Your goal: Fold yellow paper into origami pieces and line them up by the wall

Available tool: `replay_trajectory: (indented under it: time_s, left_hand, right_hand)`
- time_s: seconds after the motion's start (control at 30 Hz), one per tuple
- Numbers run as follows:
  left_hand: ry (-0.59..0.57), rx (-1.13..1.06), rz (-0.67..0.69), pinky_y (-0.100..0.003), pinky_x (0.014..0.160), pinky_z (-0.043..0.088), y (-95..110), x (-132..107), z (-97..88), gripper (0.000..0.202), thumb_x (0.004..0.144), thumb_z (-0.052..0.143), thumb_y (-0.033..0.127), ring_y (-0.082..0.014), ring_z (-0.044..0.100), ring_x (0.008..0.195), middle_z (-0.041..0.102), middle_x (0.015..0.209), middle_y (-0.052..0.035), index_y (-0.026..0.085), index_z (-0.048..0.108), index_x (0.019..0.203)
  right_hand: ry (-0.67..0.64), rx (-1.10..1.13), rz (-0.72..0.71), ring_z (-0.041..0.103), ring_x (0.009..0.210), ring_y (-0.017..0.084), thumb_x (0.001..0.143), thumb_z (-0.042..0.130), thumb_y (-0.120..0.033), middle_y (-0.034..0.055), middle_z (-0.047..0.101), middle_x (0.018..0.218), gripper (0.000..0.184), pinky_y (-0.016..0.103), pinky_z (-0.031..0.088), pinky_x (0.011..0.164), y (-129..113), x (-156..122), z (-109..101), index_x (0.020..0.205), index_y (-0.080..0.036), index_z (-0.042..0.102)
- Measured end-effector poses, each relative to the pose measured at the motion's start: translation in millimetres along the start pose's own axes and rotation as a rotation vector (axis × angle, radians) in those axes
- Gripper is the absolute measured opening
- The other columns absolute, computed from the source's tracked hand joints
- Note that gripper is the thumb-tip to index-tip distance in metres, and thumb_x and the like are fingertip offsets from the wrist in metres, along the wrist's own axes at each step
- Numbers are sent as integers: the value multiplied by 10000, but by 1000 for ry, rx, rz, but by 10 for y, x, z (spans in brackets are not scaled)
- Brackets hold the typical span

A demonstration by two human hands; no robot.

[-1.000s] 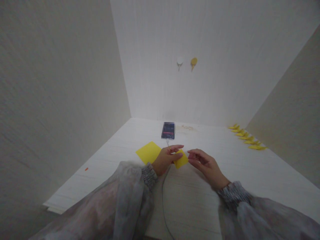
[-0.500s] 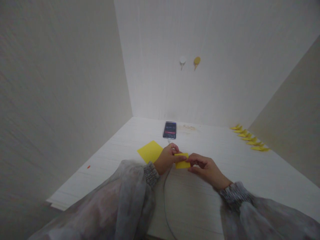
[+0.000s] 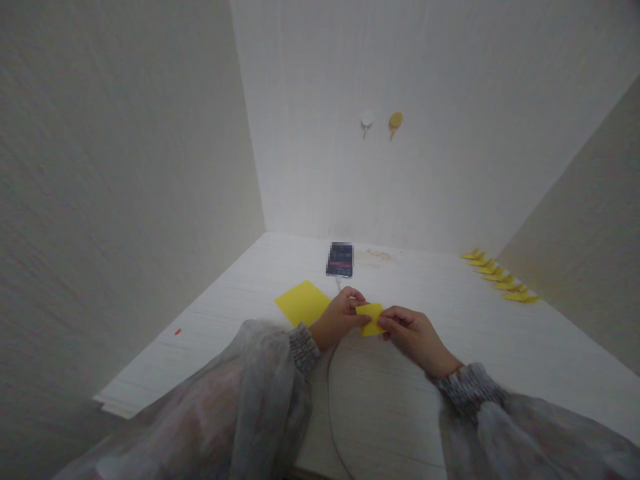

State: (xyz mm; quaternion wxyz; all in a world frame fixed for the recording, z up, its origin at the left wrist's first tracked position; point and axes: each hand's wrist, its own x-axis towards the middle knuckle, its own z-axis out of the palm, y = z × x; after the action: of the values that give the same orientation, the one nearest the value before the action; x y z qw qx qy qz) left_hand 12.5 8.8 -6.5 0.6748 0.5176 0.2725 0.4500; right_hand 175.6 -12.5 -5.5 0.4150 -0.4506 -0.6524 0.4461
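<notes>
1. Over the table (image 3: 450, 360), I see left hand (image 3: 340, 319) and right hand (image 3: 413, 333) both pinching a small folded yellow paper (image 3: 371, 316).
2. Yellow sheet (image 3: 303, 301) lies just left; phone (image 3: 340, 260) (screen blurred) beyond; cable (image 3: 329, 400) between my sleeves.

Pixelated, unreadable phone screen (image 3: 340, 260)
</notes>
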Motion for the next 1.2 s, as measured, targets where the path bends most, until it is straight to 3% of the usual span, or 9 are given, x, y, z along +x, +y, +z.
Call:
replay_trajectory:
  time_s: [0.17, 0.27, 0.47, 0.7, 1.0, 1.2]
  left_hand:
    - [62, -10, 18, -185, 519, 366, 27, -12, 25, 362, 517, 698, 202, -57, 488, 510, 510, 569, 64, 157, 426, 750]
    - [44, 34, -6, -193, 534, 370, 25, -23, 17, 264, 538, 681, 200, -54, 483, 511, 526, 575, 40, 125, 512, 726]
    - [42, 76, -82, -214, 541, 377, -14, -16, -32, 268, 543, 673, 209, -81, 511, 549, 577, 634, -3, 121, 592, 783]
    - [48, 8, -56, -209, 548, 379, -28, -9, -45, 257, 541, 673, 182, -69, 510, 544, 588, 642, -5, 123, 607, 782]
    - [13, 134, 5, -182, 481, 368, 0, -32, -35, 287, 541, 678, 181, -29, 416, 440, 457, 485, 67, 125, 616, 815]
    - [-77, -33, -47, -257, 664, 443, 1, -46, -24, 373, 504, 698, 139, -113, 577, 704, 621, 781, -29, 144, 595, 862]
  right_hand:
    - [98, 5, -38, 492, 439, 101, 685, 572, -314, -27, 542, 485, 129, 227, 397, 442, -5, -14, 12, 643, -193, 589]
    - [91, -85, -100, 486, 432, 98, 675, 582, -283, -25, 550, 494, 94, 224, 397, 430, -37, -34, 5, 633, -204, 610]
    - [42, -218, -184, 516, 422, 115, 682, 584, -296, -4, 588, 540, 99, 251, 442, 435, -70, -49, -47, 692, -221, 647]
    - [45, -305, -413, 538, 750, 177, 736, 538, -269, 52, 555, 827, 103, 305, 459, 635, -106, -41, -69, 745, -235, 635]
    - [92, -204, -267, 479, 673, 139, 764, 492, -313, 24, 507, 740, 139, 251, 411, 590, -15, 5, -18, 688, -202, 528]
    - [115, -222, -180, 456, 565, 120, 769, 474, -350, -9, 488, 619, 181, 230, 375, 514, -10, -11, 3, 675, -196, 493]
